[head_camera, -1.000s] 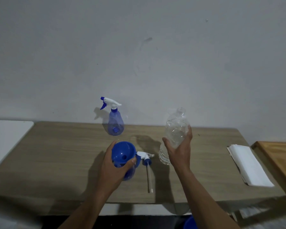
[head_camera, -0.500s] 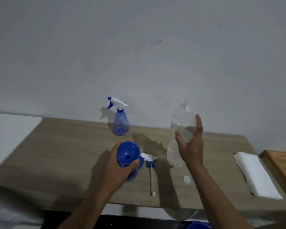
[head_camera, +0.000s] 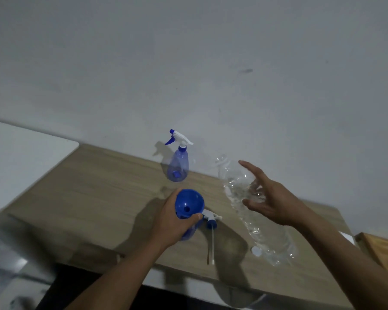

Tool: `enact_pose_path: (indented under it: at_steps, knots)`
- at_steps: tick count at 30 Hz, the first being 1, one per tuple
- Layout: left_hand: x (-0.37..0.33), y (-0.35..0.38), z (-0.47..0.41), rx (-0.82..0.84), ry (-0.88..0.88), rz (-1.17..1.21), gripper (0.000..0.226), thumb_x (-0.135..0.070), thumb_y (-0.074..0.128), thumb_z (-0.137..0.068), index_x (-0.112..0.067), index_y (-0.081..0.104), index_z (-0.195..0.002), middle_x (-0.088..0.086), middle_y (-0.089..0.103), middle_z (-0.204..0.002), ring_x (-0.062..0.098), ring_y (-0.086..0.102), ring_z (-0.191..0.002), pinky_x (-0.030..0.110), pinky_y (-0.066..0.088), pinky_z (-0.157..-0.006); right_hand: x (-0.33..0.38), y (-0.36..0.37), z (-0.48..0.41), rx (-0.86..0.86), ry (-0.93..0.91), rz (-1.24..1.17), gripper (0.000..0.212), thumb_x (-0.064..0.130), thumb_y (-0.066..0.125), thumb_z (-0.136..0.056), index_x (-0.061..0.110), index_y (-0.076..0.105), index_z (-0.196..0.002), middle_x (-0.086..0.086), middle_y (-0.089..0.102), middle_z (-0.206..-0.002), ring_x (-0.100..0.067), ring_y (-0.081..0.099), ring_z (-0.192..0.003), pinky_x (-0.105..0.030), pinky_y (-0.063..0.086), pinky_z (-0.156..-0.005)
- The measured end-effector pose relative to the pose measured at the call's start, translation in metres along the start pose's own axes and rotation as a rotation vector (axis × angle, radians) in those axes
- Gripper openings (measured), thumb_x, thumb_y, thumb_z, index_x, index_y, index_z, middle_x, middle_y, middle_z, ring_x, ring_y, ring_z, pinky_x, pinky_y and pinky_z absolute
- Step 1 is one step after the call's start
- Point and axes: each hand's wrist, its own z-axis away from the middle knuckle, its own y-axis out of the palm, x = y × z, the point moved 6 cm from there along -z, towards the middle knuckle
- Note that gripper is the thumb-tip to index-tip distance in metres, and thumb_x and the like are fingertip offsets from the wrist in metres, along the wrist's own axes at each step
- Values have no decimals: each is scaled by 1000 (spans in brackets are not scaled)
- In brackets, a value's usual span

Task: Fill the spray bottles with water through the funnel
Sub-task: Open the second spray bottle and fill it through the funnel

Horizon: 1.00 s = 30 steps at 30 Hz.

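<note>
Water bottle [head_camera: 267, 238] — right hand [head_camera: 272, 199] now loose

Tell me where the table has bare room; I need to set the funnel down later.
The table is barest at left, between the white surface, the far spray bottle and the left hand. Crowded: between funnel and water bottle, where sprayer head and cap lie.

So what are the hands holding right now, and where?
The left hand grips the near spray bottle around its top, thumb on the funnel rim. The right hand is spread open by the water bottle, gripping nothing.
</note>
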Motion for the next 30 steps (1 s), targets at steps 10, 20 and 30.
enact_pose_path:
  at_steps: [10, 20, 30]
  knots:
    - [0, -4, -3, -2, 38, -29, 55, -32, 82, -67, -41, 56, -114, -19, 69, -107, 1, 66, -100, 43, 56, -89, 9, 29, 1, 334, -41, 133, 98, 35, 74, -89, 72, 1, -143, -4, 66, -121, -10, 65, -87, -29, 54, -84]
    - [2, -5, -6, 11, 63, -49, 58, -38, 81, -68, -35, 55, -120, -16, 68, -111, 7, 66, -102, 44, 56, -87, 14, 37, -1, 492, 46, 277, 97, 35, 73, -90, 63, 1, -149, 14, 55, -80, -5, 60, -74, -10, 38, -63]
    - [-1, -6, -4, 21, 83, -59, 52, -31, 79, -70, -34, 57, -117, -15, 69, -110, 6, 67, -101, 45, 55, -87, 16, 45, 0, 454, 25, 242, 99, 33, 74, -89, 64, 0, -147, 16, 54, -83, 0, 55, -74, -17, 41, -70]
